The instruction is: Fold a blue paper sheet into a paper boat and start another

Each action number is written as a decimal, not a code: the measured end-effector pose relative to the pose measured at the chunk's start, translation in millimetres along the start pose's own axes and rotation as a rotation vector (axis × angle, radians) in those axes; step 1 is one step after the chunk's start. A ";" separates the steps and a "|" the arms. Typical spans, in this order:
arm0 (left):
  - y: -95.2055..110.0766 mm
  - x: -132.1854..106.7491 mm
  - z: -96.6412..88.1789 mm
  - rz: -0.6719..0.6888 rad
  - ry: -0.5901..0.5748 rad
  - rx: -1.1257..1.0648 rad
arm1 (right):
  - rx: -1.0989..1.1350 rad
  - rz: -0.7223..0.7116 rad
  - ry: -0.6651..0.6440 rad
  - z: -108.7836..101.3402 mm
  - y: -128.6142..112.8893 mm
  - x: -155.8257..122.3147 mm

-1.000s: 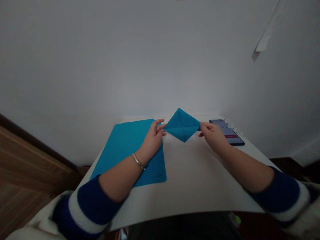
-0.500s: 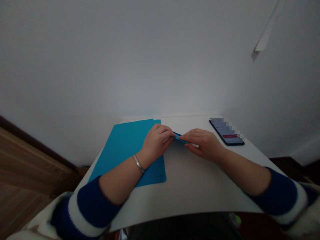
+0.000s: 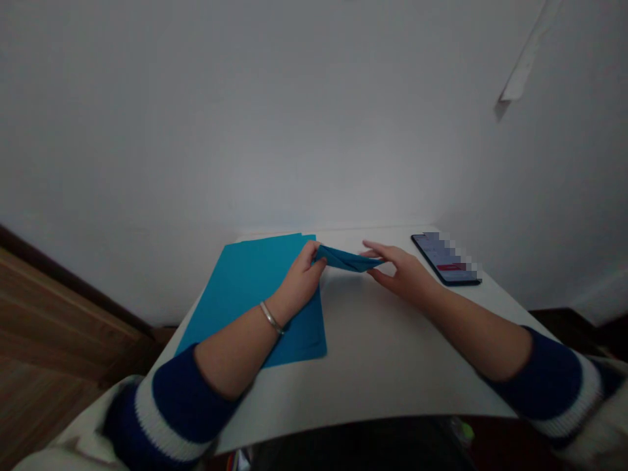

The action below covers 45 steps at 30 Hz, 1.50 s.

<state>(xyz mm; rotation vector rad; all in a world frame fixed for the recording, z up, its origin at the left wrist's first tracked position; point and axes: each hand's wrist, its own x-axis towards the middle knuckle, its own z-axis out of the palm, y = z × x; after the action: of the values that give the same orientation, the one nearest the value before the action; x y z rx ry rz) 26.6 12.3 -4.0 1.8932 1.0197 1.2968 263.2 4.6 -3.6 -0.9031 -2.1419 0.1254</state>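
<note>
A folded piece of blue paper (image 3: pixel 346 259) is held up above the table, with layered creases along its side. My left hand (image 3: pixel 305 275) pinches its left end between thumb and fingers. At the pointed right end, my right hand (image 3: pixel 400 268) has its thumb below and fingers behind the paper, gripping it loosely with the index finger raised. Under my left wrist lie flat blue sheets (image 3: pixel 245 281), slightly offset from one another.
A phone (image 3: pixel 444 258) with its screen lit lies at the right of the white table (image 3: pixel 392 366). The wall (image 3: pixel 314 131) rises directly behind the table. Wooden furniture (image 3: pixel 59 327) stands on the left.
The folded paper has turned, so more of its side shows. My left hand has shifted slightly left along it, and my right fingers have spread from their flat pinch.
</note>
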 end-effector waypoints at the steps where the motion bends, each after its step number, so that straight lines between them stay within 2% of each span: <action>1: -0.4 -0.5 0.4 0.008 -0.015 -0.010 | -0.053 -0.068 -0.028 -1.5 -1.7 0.6; 4: 0.8 -2.2 0.7 0.073 -0.040 0.066 | -0.183 -0.200 -0.056 -6.3 -8.0 1.7; 8: 6.4 -2.6 -1.2 0.273 -0.021 0.370 | -0.377 -0.214 -0.016 -11.9 -14.2 1.3; 11: 12.2 -2.2 -3.2 0.382 -0.004 0.537 | -0.470 -0.207 -0.069 -14.8 -16.6 1.8; 13: 15.5 -2.6 -4.3 0.408 -0.077 0.664 | -0.499 -0.188 -0.171 -15.5 -18.1 2.8; 15: 17.7 -3.6 -4.8 0.416 -0.231 0.784 | -0.502 -0.172 -0.301 -14.8 -19.3 3.8; 18: 18.1 -4.7 -4.2 0.346 -0.424 0.850 | -0.444 -0.168 -0.436 -11.9 -19.5 3.8; 21: 17.0 -4.6 -3.1 0.242 -0.485 0.838 | -0.370 -0.122 -0.469 -9.6 -18.3 2.6; 29: 22.2 -3.1 -1.0 0.201 -0.487 0.842 | -0.369 0.093 -0.499 -12.2 -16.5 5.5; 34: 23.8 -3.4 1.3 0.102 -0.487 0.846 | -0.188 0.310 -0.485 -11.3 -12.1 7.4; 40: 24.1 -4.0 2.3 0.003 -0.473 0.811 | -0.106 0.338 -0.488 -6.6 -7.9 5.1; 45: 23.2 -5.1 2.3 -0.080 -0.403 0.706 | -0.114 0.373 -0.459 -6.3 -12.0 5.0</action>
<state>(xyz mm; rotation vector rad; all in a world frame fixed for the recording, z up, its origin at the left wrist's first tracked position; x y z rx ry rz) 33.5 -4.0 11.9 2.4516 1.4206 0.4803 258.6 -2.3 8.3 -1.4490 -2.3850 0.4371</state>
